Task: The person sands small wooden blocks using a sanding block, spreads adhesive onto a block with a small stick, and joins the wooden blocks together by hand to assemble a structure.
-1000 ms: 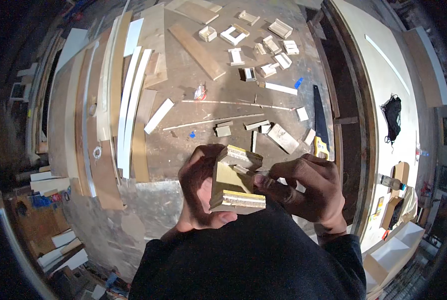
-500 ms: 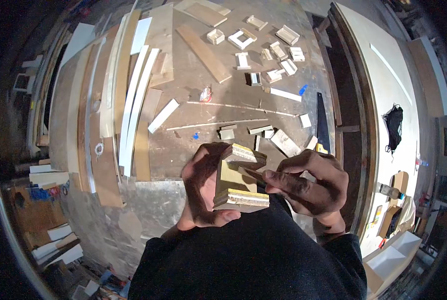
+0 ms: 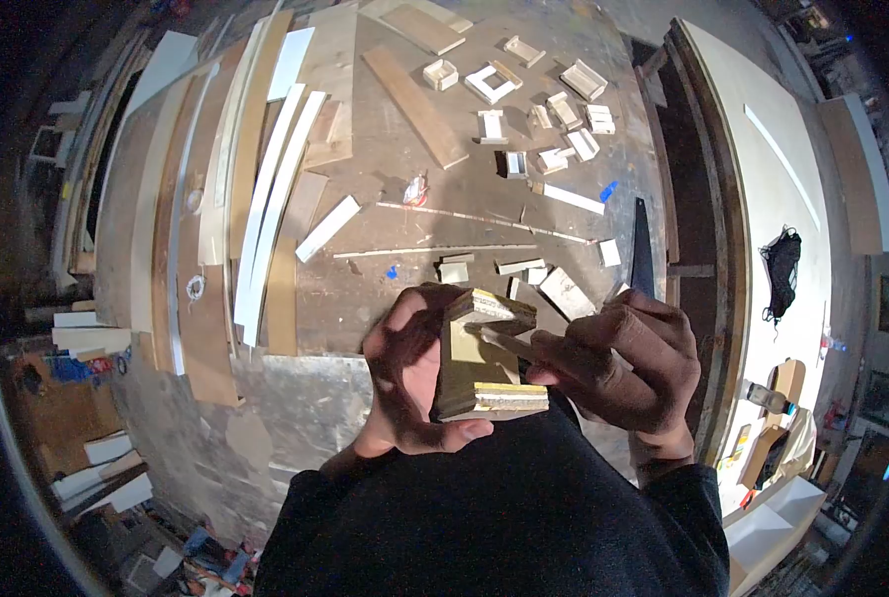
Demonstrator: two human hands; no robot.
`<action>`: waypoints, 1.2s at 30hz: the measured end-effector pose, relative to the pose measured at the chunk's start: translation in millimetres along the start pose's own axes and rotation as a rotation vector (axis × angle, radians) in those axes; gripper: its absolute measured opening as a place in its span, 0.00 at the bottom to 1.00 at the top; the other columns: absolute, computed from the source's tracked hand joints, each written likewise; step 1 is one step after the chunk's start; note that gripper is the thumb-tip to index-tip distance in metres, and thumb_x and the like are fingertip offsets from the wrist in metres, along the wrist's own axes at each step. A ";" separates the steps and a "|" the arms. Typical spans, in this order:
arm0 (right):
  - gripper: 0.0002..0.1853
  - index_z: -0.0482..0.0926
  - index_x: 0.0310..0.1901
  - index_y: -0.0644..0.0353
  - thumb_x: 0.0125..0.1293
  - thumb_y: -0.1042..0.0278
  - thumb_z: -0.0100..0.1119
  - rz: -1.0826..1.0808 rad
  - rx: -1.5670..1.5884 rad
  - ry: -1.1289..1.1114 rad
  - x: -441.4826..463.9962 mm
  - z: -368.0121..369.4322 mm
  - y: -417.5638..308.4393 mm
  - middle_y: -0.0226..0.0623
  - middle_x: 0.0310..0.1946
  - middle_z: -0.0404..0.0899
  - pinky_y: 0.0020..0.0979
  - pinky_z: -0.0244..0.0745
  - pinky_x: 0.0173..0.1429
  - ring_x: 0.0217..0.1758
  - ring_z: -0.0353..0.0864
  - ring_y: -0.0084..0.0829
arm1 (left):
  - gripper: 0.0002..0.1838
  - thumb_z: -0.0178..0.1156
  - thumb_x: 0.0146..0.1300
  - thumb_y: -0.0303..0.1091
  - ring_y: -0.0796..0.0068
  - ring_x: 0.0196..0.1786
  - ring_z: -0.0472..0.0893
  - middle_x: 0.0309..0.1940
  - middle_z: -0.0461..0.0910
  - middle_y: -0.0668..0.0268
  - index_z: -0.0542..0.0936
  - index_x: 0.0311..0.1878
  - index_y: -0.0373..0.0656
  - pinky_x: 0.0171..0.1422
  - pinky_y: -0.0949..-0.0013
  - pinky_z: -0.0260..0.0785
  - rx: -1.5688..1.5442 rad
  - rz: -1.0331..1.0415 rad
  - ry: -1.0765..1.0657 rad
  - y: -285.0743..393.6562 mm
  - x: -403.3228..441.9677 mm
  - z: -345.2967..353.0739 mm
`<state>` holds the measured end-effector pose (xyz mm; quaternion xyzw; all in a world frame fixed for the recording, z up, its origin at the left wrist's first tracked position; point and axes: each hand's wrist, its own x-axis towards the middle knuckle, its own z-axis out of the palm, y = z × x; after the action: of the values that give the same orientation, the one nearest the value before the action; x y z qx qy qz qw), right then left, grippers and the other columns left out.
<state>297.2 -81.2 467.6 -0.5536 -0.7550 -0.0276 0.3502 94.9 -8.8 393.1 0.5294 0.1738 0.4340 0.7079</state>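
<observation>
A small U-shaped wooden piece [image 3: 469,368], with yellow and white layered edges, rests in my left hand [image 3: 404,368], whose fingers and thumb wrap round its left side. Its open side faces right. My right hand [image 3: 633,363] pinches a thin strip [image 3: 504,341] between thumb and fingers, and the strip reaches into the hollow of the piece. Whether its tip touches the inner face I cannot tell. Just beyond my hands, small wood blocks [image 3: 567,292] lie on the table.
Several small wooden assemblies [image 3: 584,80] stand at the table's back. Long boards and white strips [image 3: 265,219] lie at the left. A dark saw blade [image 3: 642,249] is right of centre. On the right-hand board are black netting [image 3: 782,274] and a bottle [image 3: 769,398].
Both hands and the wooden piece have shifted slightly right in view. The strip in my right hand has changed its angle inside the piece. The table items have shifted with the camera.
</observation>
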 end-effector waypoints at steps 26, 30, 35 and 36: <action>0.12 0.86 0.32 0.58 0.47 0.66 0.78 -0.039 0.215 -0.034 17.8 1.4 7.4 0.30 0.22 0.79 0.27 0.75 0.23 0.22 0.81 0.26 | 0.49 0.79 0.38 0.42 0.63 0.55 0.77 0.54 0.72 0.51 0.66 0.59 0.23 0.62 0.62 0.69 0.092 0.026 0.032 4.4 1.8 2.9; 0.10 0.86 0.31 0.59 0.47 0.67 0.77 0.021 0.169 -0.176 15.5 -11.9 6.7 0.30 0.20 0.79 0.27 0.73 0.21 0.21 0.81 0.26 | 0.50 0.80 0.38 0.43 0.64 0.55 0.77 0.54 0.72 0.51 0.66 0.60 0.22 0.62 0.63 0.69 0.092 0.064 -0.024 1.4 -0.7 -0.8; 0.11 0.86 0.30 0.58 0.46 0.65 0.78 -0.025 0.088 -0.139 19.9 -13.0 3.4 0.29 0.20 0.79 0.27 0.72 0.20 0.21 0.81 0.24 | 0.51 0.79 0.39 0.43 0.64 0.57 0.76 0.55 0.72 0.51 0.65 0.61 0.22 0.63 0.63 0.68 0.089 0.085 0.047 3.7 -1.3 -4.1; 0.11 0.86 0.29 0.58 0.47 0.65 0.78 -0.029 0.138 -0.092 22.0 -10.7 2.2 0.29 0.20 0.79 0.27 0.72 0.20 0.21 0.81 0.24 | 0.51 0.79 0.39 0.43 0.64 0.57 0.76 0.55 0.72 0.51 0.65 0.61 0.22 0.63 0.63 0.68 0.089 0.085 0.046 4.3 -0.2 -7.6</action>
<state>301.4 -67.0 487.2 -0.5181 -0.7783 0.0448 0.3518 87.5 -4.1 394.1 0.5571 0.1863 0.4676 0.6605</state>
